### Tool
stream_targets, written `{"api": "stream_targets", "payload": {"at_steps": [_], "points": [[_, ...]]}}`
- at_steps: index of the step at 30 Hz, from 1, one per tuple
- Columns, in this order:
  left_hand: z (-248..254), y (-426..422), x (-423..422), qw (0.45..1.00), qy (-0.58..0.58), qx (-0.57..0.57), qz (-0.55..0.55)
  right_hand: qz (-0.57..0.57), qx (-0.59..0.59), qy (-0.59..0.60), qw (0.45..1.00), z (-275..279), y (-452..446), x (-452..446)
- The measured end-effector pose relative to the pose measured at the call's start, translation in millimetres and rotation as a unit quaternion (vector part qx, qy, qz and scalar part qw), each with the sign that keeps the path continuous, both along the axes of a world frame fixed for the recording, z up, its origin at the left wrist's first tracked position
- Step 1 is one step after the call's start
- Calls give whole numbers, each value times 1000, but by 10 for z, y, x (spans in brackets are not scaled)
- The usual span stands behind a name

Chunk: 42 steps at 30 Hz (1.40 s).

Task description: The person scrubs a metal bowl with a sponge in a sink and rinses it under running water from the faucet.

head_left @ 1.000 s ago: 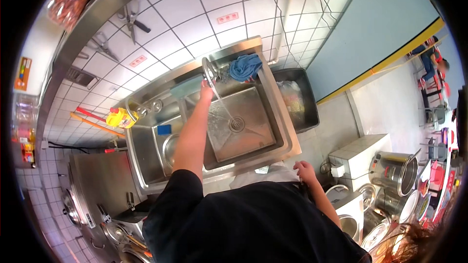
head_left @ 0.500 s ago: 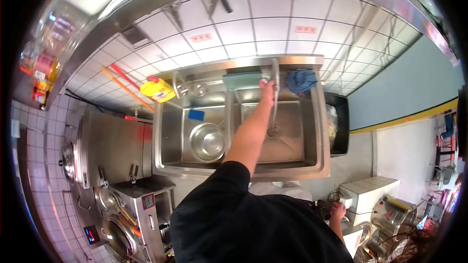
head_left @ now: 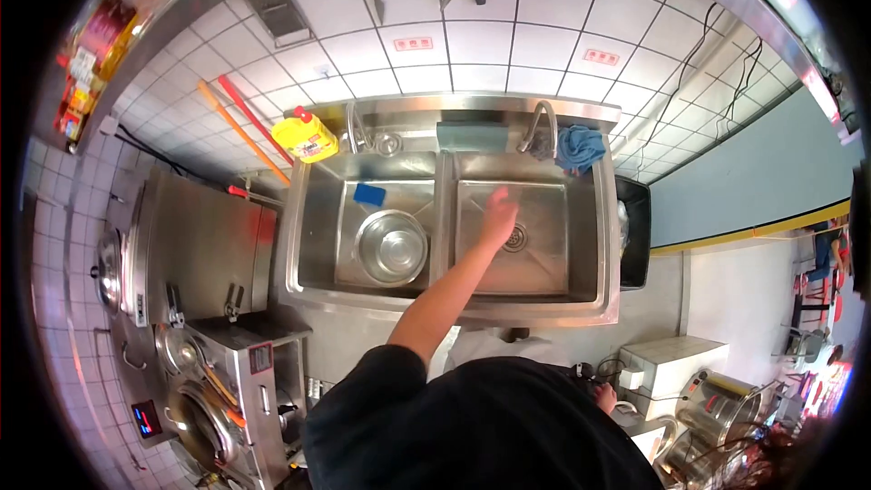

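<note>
Two bare hands, open or closed I cannot tell: the right hand [head_left: 605, 396] beside the black-clad body [head_left: 481, 426], the left hand [head_left: 499, 213] over the rectangular steel sink basin [head_left: 535, 272]. Beyond the left, rightward, an arched silver metal faucet [head_left: 543, 104] stands upright, curving downward.

Bright indoor light glints off the steel bowl [head_left: 392, 249] inside the double sink [head_left: 444, 218]. Above the sink, fisheye distortion bows the steel shelf [head_left: 200, 14]; the left hand [head_left: 501, 211] over the sink is slightly blurred.
</note>
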State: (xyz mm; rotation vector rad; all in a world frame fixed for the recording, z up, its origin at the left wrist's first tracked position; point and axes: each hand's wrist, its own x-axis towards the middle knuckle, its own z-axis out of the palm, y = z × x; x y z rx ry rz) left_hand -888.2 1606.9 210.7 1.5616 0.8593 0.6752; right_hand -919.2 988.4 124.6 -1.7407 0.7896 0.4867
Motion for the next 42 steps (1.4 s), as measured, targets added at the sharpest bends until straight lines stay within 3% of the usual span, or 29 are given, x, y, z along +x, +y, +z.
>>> {"api": "stream_targets", "payload": {"at_steps": [2, 3, 5, 7, 10, 14, 18, 21, 23, 25, 27, 28, 30, 31, 33, 36, 40, 42], "points": [[92, -414, -685, 996, -52, -56, 43, 81, -38, 61, 994, 408, 204, 98], [265, -610, -1040, 990, -77, -101, 60, 136, -38, 68, 988, 264, 130, 202], [-93, -937, -1731, 992, -55, -35, 104, 191, -33, 66, 979, 208, 123, 387], [128, -1256, -2267, 985, 50, -26, 160, 233, -62, 69, 968, 272, 146, 526], [-91, -1515, -2829, 974, 91, 21, 208, 253, -64, 111, 959, 448, 327, 631], [-21, -1307, -3149, 960, 87, 59, 261, 353, -37, 138, 924, 367, 304, 603], [-13, -568, -3355, 939, 94, 129, 304, 347, 38, 222, 911, 75, 94, 745], [-19, 147, -3541, 923, 180, 110, 323, 485, -1, 16, 874, -18, -41, 600], [-393, 639, -3693, 901, 257, 97, 336, 528, -40, -74, 845, 152, -46, 431], [-649, 1049, -3804, 883, 335, 56, 324, 633, -110, -232, 731, 299, -106, 254], [-837, 1339, -3854, 864, 413, -13, 286, 748, -195, -447, 451, 369, -285, 135], [-1005, 1462, -3885, 863, 424, -52, 269, 753, -207, -460, 423, 490, -271, 19], [-1304, 1762, -3897, 858, 442, -124, 230, 765, -226, -420, 433, 650, -115, -219], [-1445, 1897, -3917, 865, 451, -157, 156, 760, -234, -367, 482, 714, -46, -351], [-1703, 2009, -3881, 870, 422, -207, 151, 732, -251, -265, 576, 817, 134, -590], [-1968, 2037, -3807, 871, 402, -218, 177, 680, -266, -163, 664, 951, 405, -872], [-1876, 1906, -3842, 892, 363, -187, 192, 648, -270, -125, 701, 1034, 680, -1081], [-1877, 1894, -3765, 925, 283, -185, 171, 648, -266, -129, 702, 1012, 796, -1106]]}}
